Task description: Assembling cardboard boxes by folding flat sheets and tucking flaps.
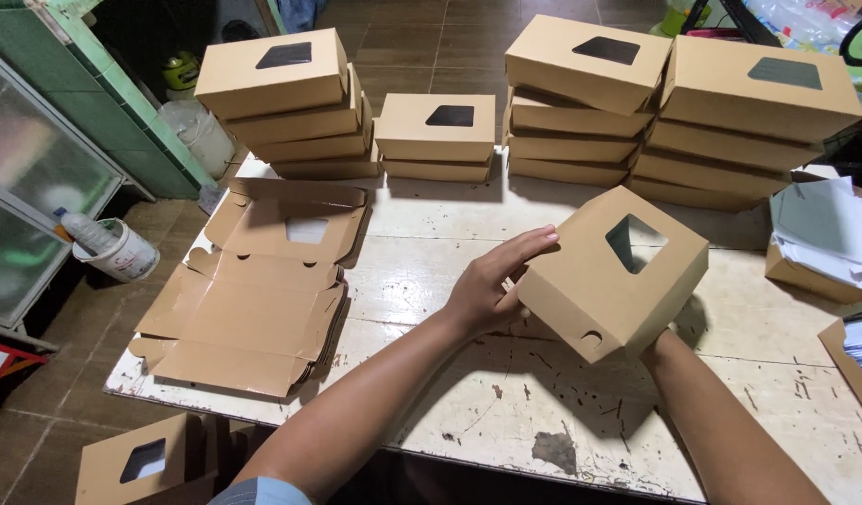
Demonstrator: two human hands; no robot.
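Near edge of table: worn white painted wooden table (543, 411), paint chipped, both forearms reaching over it.
Held box: folded brown cardboard box with a dark window in its lid (613, 271), lifted and tilted above the table's middle, gripped from two sides so it stays closed.
Left hand (492, 285): fingers stretched flat against the box's left side, thumb underneath — pressing and steadying, not clenched.
Right hand (657, 344): almost wholly hidden behind the box's lower right corner; it seems to support the box from below, but I cannot tell how its fingers lie.
Left edge: pile of flat unfolded brown cardboard blanks with cut window (258, 299), laid open within easy reach of the left arm.
Right edge: shallow brown carton of white paper sheets (819, 248).
Far edge: stacks of finished brown windowed boxes (580, 103) in a row, lids up, pushed back — apparently to keep the middle free.
Floor, left of table: white plastic bucket with a bottle (122, 251); another windowed box (145, 460) lower down.
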